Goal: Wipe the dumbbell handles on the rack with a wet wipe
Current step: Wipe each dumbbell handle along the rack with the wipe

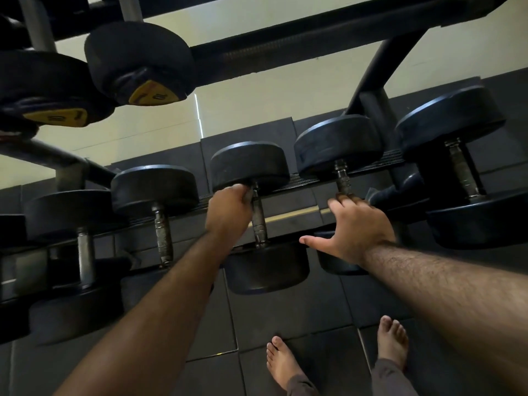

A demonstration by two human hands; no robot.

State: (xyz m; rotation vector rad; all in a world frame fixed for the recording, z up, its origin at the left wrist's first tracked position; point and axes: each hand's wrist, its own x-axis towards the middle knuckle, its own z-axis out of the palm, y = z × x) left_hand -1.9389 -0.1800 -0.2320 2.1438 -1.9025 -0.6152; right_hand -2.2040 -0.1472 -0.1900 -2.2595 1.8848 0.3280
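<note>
On the lower rail of the black steel rack (300,178), the left hand (227,212) curls its grip round the far end of a knurled grey metal dumbbell handle (258,221), something pale pinched at the fingers, perhaps the wet wipe; I cannot tell. That handle's long axis runs from the far black rubber head toward the person. Just right, the right hand (358,227) lies spread over the neighbouring dumbbell's handle (341,178), fingers hooked past it, thumb wide.
</note>
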